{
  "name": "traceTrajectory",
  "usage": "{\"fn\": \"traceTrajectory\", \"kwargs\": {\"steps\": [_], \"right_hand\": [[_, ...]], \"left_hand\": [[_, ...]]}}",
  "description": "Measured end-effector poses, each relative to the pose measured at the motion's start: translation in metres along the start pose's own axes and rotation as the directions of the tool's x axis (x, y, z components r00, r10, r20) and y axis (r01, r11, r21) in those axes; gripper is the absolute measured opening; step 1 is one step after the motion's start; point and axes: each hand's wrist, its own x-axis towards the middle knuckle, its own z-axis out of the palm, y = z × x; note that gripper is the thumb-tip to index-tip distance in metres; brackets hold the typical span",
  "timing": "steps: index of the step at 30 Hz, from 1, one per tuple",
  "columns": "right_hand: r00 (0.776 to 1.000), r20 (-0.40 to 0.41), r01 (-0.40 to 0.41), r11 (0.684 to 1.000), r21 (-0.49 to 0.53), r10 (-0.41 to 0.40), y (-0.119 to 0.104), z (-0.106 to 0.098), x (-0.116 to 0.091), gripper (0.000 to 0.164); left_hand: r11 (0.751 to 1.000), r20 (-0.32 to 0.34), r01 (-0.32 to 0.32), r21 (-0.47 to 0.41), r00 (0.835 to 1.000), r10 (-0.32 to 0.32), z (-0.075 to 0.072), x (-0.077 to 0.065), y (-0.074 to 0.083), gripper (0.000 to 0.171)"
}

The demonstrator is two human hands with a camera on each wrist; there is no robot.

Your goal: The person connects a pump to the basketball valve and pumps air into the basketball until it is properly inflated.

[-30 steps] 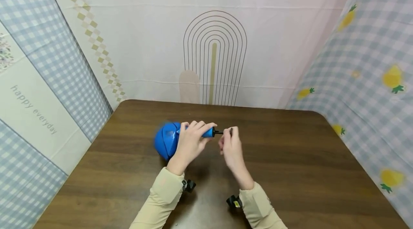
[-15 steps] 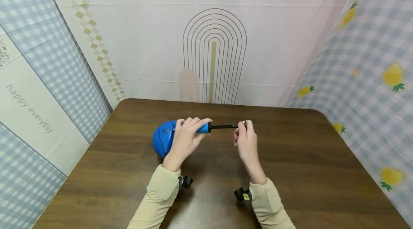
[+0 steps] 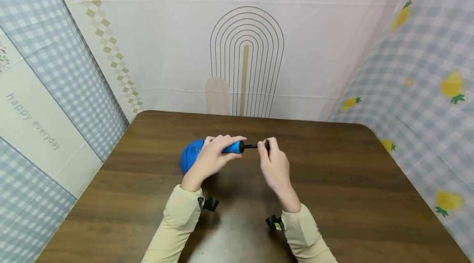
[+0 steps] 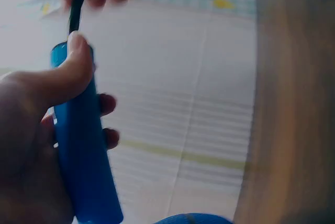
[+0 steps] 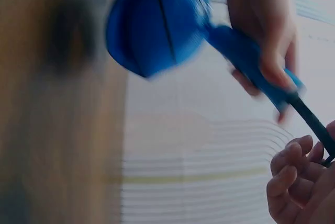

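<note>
A blue hand pump [image 3: 234, 147] lies sideways in my left hand [image 3: 209, 160], whose fingers and thumb wrap its barrel. From its right end comes a black rod [image 3: 251, 146], partly drawn out. My right hand [image 3: 275, 168] grips the dark handle [image 3: 267, 145] at the rod's end. At the pump's left end is a blue ball [image 3: 190, 156] with black seams, partly covered by my left hand in the head view. The right wrist view shows the ball's angular, soft-looking outline, with the barrel's narrow tip [image 5: 208, 31] meeting it. Both hands are above the table.
The brown wooden table [image 3: 352, 180] extends on all sides beneath my hands. Behind it hangs a pale patterned cloth [image 3: 166, 49], with checked cloths [image 3: 418, 102] at the sides. Black wrist cameras [image 3: 209, 204] are strapped at both cuffs.
My right hand first pulled the handle right, lengthening the exposed rod, then pushed it back left, so less rod shows. My left hand and the ball shifted only slightly.
</note>
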Motion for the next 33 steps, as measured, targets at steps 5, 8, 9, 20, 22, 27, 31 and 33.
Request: {"fn": "traceTrajectory", "kwargs": {"steps": [5, 8, 9, 20, 22, 27, 31, 33], "right_hand": [[0.998, -0.049, -0.018, 0.986, 0.167, 0.027, -0.001, -0.007, 0.003, 0.024], [0.997, 0.038, -0.071, 0.963, 0.258, 0.063, -0.004, 0.007, 0.001, 0.023], [0.995, 0.075, -0.083, 0.963, 0.255, 0.065, -0.005, 0.012, -0.001, 0.023], [0.996, 0.082, 0.047, 0.998, -0.052, -0.042, -0.008, 0.006, -0.001, 0.025], [0.999, 0.008, 0.036, 0.999, -0.013, -0.036, -0.007, 0.000, 0.001, 0.023], [0.999, 0.003, -0.034, 0.981, 0.189, 0.034, -0.007, 0.006, 0.002, 0.023], [0.984, 0.176, -0.063, 0.988, 0.138, 0.038, -0.007, 0.021, -0.002, 0.026], [0.980, 0.200, -0.021, 0.999, 0.047, 0.012, -0.007, 0.023, -0.002, 0.027]], "left_hand": [[0.996, 0.071, 0.048, -0.079, 0.997, -0.042, -0.008, 0.001, -0.006, 0.048], [0.997, 0.065, 0.026, -0.074, 0.998, -0.022, -0.003, 0.002, -0.001, 0.046], [0.998, 0.061, 0.013, -0.067, 0.998, -0.009, -0.002, 0.003, 0.001, 0.046], [0.993, 0.079, 0.037, -0.113, 0.996, -0.028, -0.008, -0.003, -0.001, 0.046], [0.994, 0.050, 0.051, -0.093, 0.998, -0.046, -0.010, -0.005, -0.003, 0.046], [0.996, 0.027, 0.050, -0.080, 0.998, -0.048, -0.004, -0.006, 0.001, 0.045], [0.996, 0.032, 0.028, -0.086, 0.999, -0.025, 0.003, -0.004, 0.005, 0.043], [0.997, 0.024, 0.017, -0.074, 1.000, -0.015, 0.003, -0.003, 0.005, 0.043]]}}
